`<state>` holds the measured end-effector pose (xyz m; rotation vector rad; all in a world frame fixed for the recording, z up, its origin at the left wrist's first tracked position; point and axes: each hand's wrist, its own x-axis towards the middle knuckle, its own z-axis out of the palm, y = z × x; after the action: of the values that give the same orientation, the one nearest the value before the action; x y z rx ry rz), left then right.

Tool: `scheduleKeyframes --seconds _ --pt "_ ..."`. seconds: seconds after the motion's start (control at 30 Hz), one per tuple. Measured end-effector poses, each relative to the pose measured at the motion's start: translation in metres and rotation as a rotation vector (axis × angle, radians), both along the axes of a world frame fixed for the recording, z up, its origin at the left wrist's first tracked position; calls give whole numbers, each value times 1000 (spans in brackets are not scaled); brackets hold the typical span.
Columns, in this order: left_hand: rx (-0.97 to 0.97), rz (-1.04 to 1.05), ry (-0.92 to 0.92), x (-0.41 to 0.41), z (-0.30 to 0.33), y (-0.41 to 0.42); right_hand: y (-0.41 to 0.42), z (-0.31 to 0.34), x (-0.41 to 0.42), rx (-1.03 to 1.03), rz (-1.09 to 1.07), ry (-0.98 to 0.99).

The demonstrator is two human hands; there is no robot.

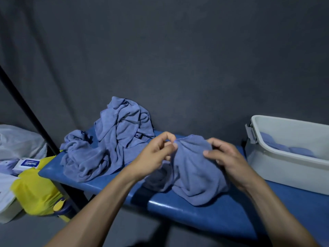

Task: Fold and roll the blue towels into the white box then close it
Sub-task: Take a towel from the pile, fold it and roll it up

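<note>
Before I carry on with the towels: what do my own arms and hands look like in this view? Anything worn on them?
Both forearms show bare from the bottom edge up. The left hand and right hand wear no gloves, and no sleeve, watch, ring or bracelet is visible. Nails look short and plain.

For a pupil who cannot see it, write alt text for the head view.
Two hands, left hand and right hand, hold a blue towel over a blue bench. A pile of towels lies to the left; a white box holding rolled towels sits to the right.
</note>
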<state>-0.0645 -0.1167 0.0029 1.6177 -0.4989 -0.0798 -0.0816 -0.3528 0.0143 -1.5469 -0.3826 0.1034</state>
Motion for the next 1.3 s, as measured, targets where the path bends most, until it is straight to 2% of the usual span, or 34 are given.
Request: scheduleKeyframes --seconds 0.1,0.2,0.27,0.37,0.43,0.57,0.67,0.77,0.83,0.93,1.07,1.13,1.2,1.3 --pt "67 -29 -128 -3 2 -5 6 -3 -8 -47 85 21" --pt "120 -69 -175 -8 3 -11 14 -1 -12 -222 58 -66" --pt "174 -89 -179 -9 4 -11 15 3 -12 -260 10 -103" --pt "291 -97 -189 -9 1 -6 6 12 -12 2 -79 -34" --pt "446 -63 -254 -9 0 -2 -3 17 -12 226 -62 60" --pt "709 67 -361 0 -4 8 -13 30 -20 529 -60 201" --pt "731 234 -355 14 -5 29 -21 42 -26 719 -81 185" --pt "698 405 -289 24 -8 57 -24 47 -31 767 -156 151" --pt "581 358 -209 23 -9 68 -27 44 -29 709 -174 183" --pt "258 280 -77 12 -1 65 -36 33 -17 497 -244 195" --pt "-235 298 57 -1 23 62 -44 18 -9 -79 -495 -15" --pt "-451 183 158 -4 33 60 -36 17 -13 -219 -437 -116" --pt "-379 42 186 -8 36 44 -21 20 -18 -219 -266 -132" --pt "38 -117 43 -16 29 7 7 24 -24 -194 -42 -148"
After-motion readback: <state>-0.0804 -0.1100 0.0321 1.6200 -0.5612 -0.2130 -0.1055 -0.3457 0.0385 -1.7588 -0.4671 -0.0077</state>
